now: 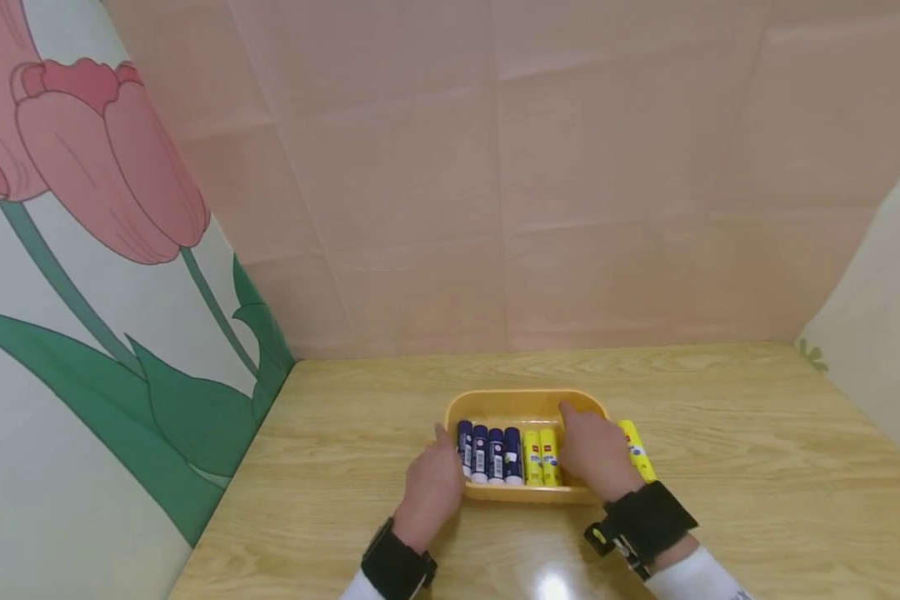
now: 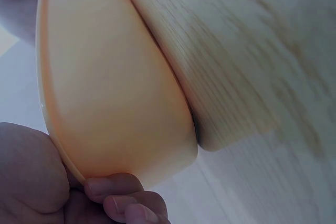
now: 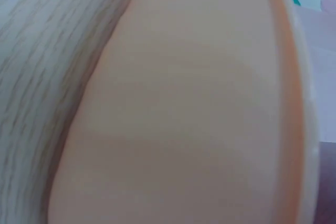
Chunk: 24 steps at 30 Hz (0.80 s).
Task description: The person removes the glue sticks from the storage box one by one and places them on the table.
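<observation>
A yellow-orange plastic basket (image 1: pixel 495 493) stands on the table, holding a row of several dark blue glue sticks (image 1: pixel 496 454) and two yellow glue sticks (image 1: pixel 541 458). At its left end my left hand (image 1: pixel 433 475) grips the rim; the left wrist view shows the curled fingers (image 2: pixel 118 187) against the outer wall. My right hand (image 1: pixel 596 450) holds the right end, one digit reaching over the inside of the rim, its other fingers hidden. Another yellow glue stick (image 1: pixel 636 450) lies just outside the basket, beside the right hand. The basket's wall (image 3: pixel 173 98) fills the right wrist view.
The wood-grain table (image 1: pixel 360 417) extends around the basket. A pinkish sheet (image 1: pixel 510 183) covers the wall behind it. At the left stands a panel with painted tulips (image 1: pixel 112 158), and another pale panel (image 1: pixel 885 308) borders the table on the right.
</observation>
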Motion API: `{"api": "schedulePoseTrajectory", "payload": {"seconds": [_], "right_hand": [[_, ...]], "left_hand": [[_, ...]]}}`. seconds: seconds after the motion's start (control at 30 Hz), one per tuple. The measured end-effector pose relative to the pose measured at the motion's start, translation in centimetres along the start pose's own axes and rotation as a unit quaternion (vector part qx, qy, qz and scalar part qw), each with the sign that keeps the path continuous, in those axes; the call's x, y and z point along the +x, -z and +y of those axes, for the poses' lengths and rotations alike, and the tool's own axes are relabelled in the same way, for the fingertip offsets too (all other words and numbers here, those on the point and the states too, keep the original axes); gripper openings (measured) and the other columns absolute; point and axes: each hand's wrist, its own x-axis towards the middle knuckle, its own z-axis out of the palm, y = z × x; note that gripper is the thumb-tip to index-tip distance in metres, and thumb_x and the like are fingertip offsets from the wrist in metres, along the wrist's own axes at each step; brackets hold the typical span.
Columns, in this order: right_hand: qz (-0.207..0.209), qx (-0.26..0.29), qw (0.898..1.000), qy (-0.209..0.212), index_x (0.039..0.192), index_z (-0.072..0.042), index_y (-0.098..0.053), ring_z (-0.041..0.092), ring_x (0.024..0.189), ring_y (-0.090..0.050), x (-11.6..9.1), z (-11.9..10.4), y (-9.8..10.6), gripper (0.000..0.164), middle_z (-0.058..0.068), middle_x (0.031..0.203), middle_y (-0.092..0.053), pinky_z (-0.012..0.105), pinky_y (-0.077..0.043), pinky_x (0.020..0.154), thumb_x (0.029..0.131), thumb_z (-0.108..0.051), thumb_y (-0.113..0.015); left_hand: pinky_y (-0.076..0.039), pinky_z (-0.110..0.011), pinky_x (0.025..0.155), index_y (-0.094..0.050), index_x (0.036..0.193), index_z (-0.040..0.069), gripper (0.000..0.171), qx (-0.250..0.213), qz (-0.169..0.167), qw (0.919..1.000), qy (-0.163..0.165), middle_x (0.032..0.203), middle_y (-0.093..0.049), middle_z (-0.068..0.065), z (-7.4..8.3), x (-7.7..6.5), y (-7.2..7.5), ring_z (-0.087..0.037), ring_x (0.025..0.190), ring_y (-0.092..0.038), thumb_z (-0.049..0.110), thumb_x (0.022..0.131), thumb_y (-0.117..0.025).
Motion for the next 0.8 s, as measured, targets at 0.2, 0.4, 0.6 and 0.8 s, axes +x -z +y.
{"api": "schedulePoseTrajectory", "payload": {"seconds": [0.2,0.4,0.6,0.8], "right_hand": [[-0.003,0.015,1.0,-0.023,0.146,-0.001,-0.042,0.03,0.074,-0.053,-0.3,-0.1,0.7,0.064,0.028,0.113,-0.064,0.039,-0.047,0.057,0.087,-0.012,-0.065],[0.008,0.024,0.999,-0.022,0.145,-0.002,-0.043,0.027,0.066,-0.052,-0.9,-0.2,1.4,0.062,0.027,0.108,-0.064,0.034,-0.041,0.05,0.088,-0.015,-0.065],[0.01,0.04,0.999,-0.021,0.146,-0.003,-0.042,0.025,0.063,-0.051,-1.5,-0.2,2.3,0.064,0.021,0.095,-0.064,0.032,-0.039,0.05,0.088,-0.015,-0.065],[0.012,0.055,0.998,-0.019,0.147,-0.005,-0.038,0.022,0.053,-0.045,-1.9,0.1,2.8,0.064,0.011,0.073,-0.053,0.028,-0.032,0.045,0.089,-0.014,-0.064]], "left_hand": [[-0.052,-0.032,0.059,-0.034,0.149,-0.011,0.055,0.004,0.01,0.9999,-0.013,0.087,-0.065,-0.017,-0.1,0.1,0.0,-0.018,0.064,-0.056,0.012,0.102,-0.05],[-0.05,-0.03,0.056,-0.034,0.149,-0.011,0.054,0.006,0.005,0.9999,-0.007,0.082,-0.063,-0.014,0.2,0.0,0.2,-0.016,0.062,-0.054,0.012,0.103,-0.049],[-0.048,-0.03,0.055,-0.033,0.15,-0.011,0.053,0.005,-0.001,1.0,-0.001,0.077,-0.06,-0.011,0.4,-0.1,0.3,-0.016,0.06,-0.053,0.012,0.104,-0.047],[-0.05,-0.031,0.056,-0.033,0.149,-0.011,0.053,-0.001,0.003,1.0,-0.005,0.08,-0.062,-0.012,0.2,-0.1,0.2,-0.016,0.061,-0.053,0.011,0.104,-0.047]]}}
